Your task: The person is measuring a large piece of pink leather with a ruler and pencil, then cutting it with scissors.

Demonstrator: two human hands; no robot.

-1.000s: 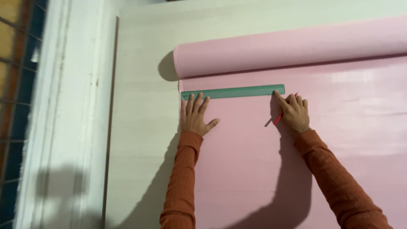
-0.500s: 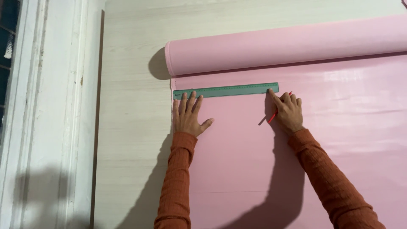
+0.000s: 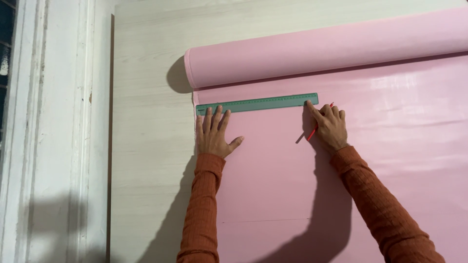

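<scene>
I am looking down at a pale wood-grain tabletop (image 3: pixel 146 97) with a roll of glossy pink sheet material (image 3: pixel 321 48) lying across the top of it, its free end unrolled toward me as a wide flat pink sheet (image 3: pixel 273 195). Just below the roll, a long flat green plastic ruler (image 3: pixel 257 103) lies on the sheet, running from the sheet's left edge toward the middle and roughly parallel to the roll

My left hand (image 3: pixel 213 134) is flat and spread, palm down on the pink sheet, with its fingertips resting on the ruler's left end. My right hand (image 3: pixel 330 126) is loosely curled around a thin red pencil (image 3: pixel 315 130), gripped between thumb and fingers, while the forefinger stretches out to touch the ruler's right end. The pencil tip points down and to the left, onto the sheet just below the ruler

As I judge it, the work is at an early stage: the ruler is laid and both ends are being held or lined up, but I can make out no drawn mark along its edge. A faint straight line crosses the sheet lower down, near my left forearm; whether that is a pencil line or a crease I cannot tell. The sheet looks whole, with no cut visible
</scene>
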